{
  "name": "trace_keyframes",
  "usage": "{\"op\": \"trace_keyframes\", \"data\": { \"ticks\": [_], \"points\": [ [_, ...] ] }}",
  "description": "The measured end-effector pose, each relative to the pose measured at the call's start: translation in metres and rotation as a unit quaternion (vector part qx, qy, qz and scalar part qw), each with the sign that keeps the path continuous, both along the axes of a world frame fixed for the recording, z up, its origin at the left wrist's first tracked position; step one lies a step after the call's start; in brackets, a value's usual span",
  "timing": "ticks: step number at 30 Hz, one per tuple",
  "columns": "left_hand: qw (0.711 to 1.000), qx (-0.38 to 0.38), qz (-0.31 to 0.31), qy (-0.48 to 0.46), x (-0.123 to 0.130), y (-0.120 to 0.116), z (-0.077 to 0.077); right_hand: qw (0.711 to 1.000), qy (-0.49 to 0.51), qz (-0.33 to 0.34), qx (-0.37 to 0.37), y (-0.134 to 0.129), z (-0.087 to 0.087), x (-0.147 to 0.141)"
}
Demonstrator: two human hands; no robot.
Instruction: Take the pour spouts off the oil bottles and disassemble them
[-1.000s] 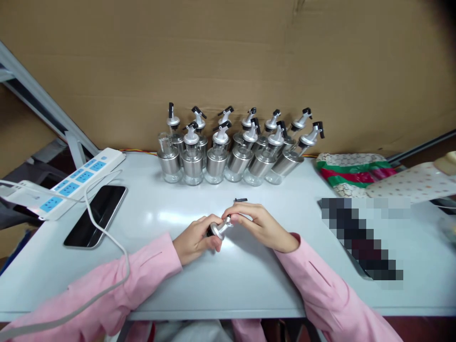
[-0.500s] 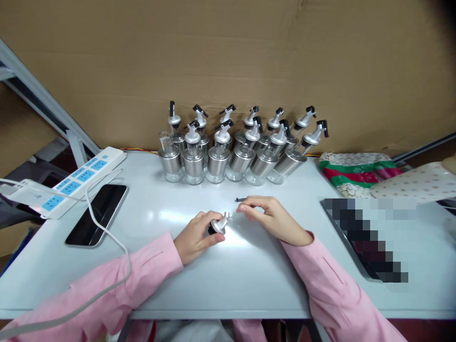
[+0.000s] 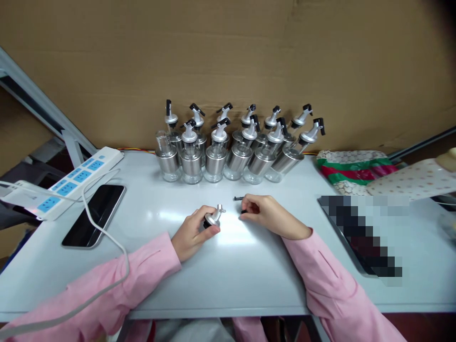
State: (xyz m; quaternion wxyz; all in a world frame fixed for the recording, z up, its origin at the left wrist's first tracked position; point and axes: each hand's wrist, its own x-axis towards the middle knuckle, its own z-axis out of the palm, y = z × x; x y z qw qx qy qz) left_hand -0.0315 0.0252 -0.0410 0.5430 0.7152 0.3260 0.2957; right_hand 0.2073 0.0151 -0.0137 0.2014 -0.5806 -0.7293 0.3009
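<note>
My left hand [image 3: 194, 232] grips a silver pour spout [image 3: 214, 217] with a black underside, its nozzle tilted up and to the right. Right of it, my right hand [image 3: 261, 213] is closed in a pinch on a small black piece [image 3: 243, 212], of which only the tip shows; its exact kind cannot be made out. Just beyond those fingers a thin black lever-like part [image 3: 238, 198] lies on the table. Behind stand several glass bottles with steel bands [image 3: 215, 161]. Most carry silver spouts with black levers; the front left bottle [image 3: 168, 161] has a bare glass neck.
A white power strip [image 3: 80, 183] and a black phone [image 3: 94, 216] lie at the left, with a white cable [image 3: 93, 216] running over my left sleeve. At the right are a partly blurred dark flat device [image 3: 342, 237] and a coloured plastic bag [image 3: 351, 171]. Cardboard [image 3: 228, 52] closes off the back.
The spout in my left hand has turned, its nozzle now pointing more upward. My right fingers have drawn together, and a small black piece shows between them. The view has shifted slightly.
</note>
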Motion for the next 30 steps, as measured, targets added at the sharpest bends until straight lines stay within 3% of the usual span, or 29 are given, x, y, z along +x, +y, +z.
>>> {"op": "trace_keyframes", "data": {
  "ticks": [10,18,30],
  "points": [
    [1.0,-0.01,-0.004,-0.014,0.0019,-0.0007,0.0043,0.999,0.013,0.021,-0.036,-0.0024,0.0033,-0.0017],
    [0.999,-0.035,-0.015,-0.033,0.0014,-0.0009,-0.0009,0.999,-0.024,0.029,0.036,-0.0017,0.0003,-0.0018],
    [0.999,-0.023,-0.01,-0.025,0.0018,-0.0019,0.0038,0.998,-0.023,0.012,0.051,-0.0035,0.0009,-0.0086]
  ]
}}
